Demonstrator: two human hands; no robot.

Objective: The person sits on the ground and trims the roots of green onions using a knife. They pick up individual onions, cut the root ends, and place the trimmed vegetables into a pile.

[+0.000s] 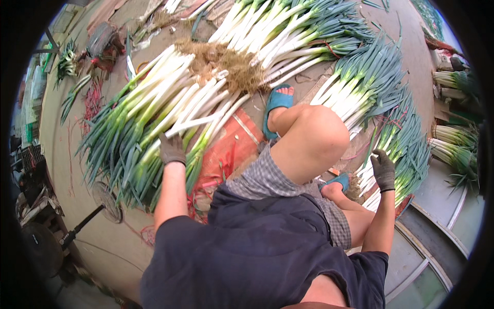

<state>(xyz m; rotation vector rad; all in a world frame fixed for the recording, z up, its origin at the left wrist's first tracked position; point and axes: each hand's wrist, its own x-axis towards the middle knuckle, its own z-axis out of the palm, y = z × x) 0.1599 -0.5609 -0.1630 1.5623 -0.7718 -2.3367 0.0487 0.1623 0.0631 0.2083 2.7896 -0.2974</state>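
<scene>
My left hand (pixel 172 150), in a dark glove, lies at the near side of a large pile of long green onions (pixel 154 104), against one white stalk (pixel 193 123). Whether its fingers close round that stalk is not plain. The pile's roots (pixel 239 71) point away from me, its green leaves toward the lower left. On the right, my right hand (pixel 383 170), gloved too, is raised with curled fingers apart and nothing seen in them. It is above or beside a bundle of green onions (pixel 409 143) bound with red string. Another onion bundle (pixel 355 85) lies just beyond it.
More onions (pixel 293 27) lie at the top, roots toward the pile. An orange woven sack (pixel 231 143) lies beside my bent knee. A fan with a round base (pixel 108 201) stands at lower left. Red strings (pixel 92 100) are on the floor. Further bundles (pixel 455 146) rest at far right.
</scene>
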